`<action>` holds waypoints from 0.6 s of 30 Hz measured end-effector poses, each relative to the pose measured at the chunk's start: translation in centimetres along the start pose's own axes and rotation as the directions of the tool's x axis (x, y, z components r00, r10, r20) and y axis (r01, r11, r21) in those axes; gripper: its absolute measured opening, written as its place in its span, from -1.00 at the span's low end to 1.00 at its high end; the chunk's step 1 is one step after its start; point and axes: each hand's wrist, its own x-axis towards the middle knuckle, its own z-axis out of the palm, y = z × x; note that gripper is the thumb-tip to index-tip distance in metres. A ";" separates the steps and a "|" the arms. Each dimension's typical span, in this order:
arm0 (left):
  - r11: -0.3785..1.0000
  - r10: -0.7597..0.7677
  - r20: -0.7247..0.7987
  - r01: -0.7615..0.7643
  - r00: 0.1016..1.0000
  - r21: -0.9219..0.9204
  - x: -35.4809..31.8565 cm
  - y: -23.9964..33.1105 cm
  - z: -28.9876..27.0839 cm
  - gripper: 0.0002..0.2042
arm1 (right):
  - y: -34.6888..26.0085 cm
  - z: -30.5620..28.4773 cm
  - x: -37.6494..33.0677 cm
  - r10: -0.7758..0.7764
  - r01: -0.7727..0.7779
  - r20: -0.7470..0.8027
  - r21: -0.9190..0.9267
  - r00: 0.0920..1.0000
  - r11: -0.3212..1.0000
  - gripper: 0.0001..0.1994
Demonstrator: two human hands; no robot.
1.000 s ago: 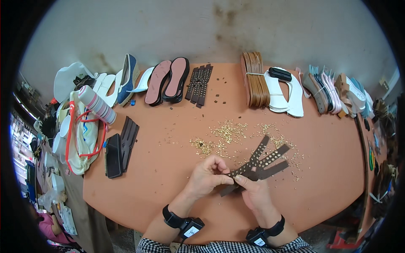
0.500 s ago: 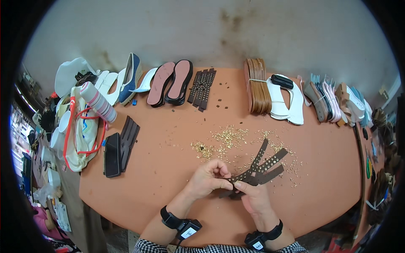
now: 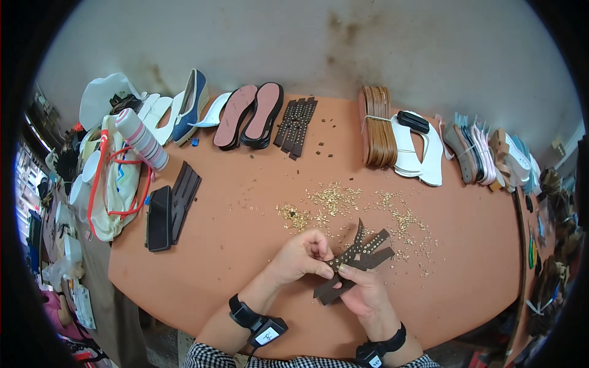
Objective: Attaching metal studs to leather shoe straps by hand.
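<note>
My left hand [image 3: 305,254] is mostly closed, fingers curled and thumb pressed toward the forefinger, pinching the near left end of a studded brown strap [image 3: 353,253]. Whether a loose stud also sits between those fingertips I can't tell, since they are too small to make out here. My right hand [image 3: 365,291] grips the same piece around its middle, thumb on top and fingers tucked beneath. The strap is above the near part of the orange-brown table [image 3: 208,276], its split ends fanning up and to the right, and gold studs run along some of them.

Just beyond my hands, loose gold studs [image 3: 331,197] lie scattered in heaps. Farther back rests another studded piece [image 3: 297,127] (cut much like mine), beside a pair of pink-topped soles [image 3: 235,115]. Over to the left, a dark phone [image 3: 159,218] lies against some plain brown straps [image 3: 186,196], and to the back right stands a tied bundle of brown strips [image 3: 378,126].
</note>
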 end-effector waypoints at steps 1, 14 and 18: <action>0.999 -0.037 0.010 0.037 0.999 -0.032 0.2 -0.1 -0.2 -0.63 | 0.0 -0.1 0.0 -0.014 0.014 -0.001 -0.020 1.000 1.000 -0.81; 0.931 -0.244 0.053 0.250 0.968 -0.266 0.7 -1.0 -0.8 -0.68 | 0.1 0.0 -0.1 -0.305 0.281 -0.005 -0.376 0.952 0.883 -0.81; 0.976 -0.182 -0.012 0.179 0.983 -0.126 0.4 -0.7 -0.3 -0.69 | 0.2 0.8 -0.6 -0.352 0.310 -0.035 -0.399 0.935 0.863 -0.80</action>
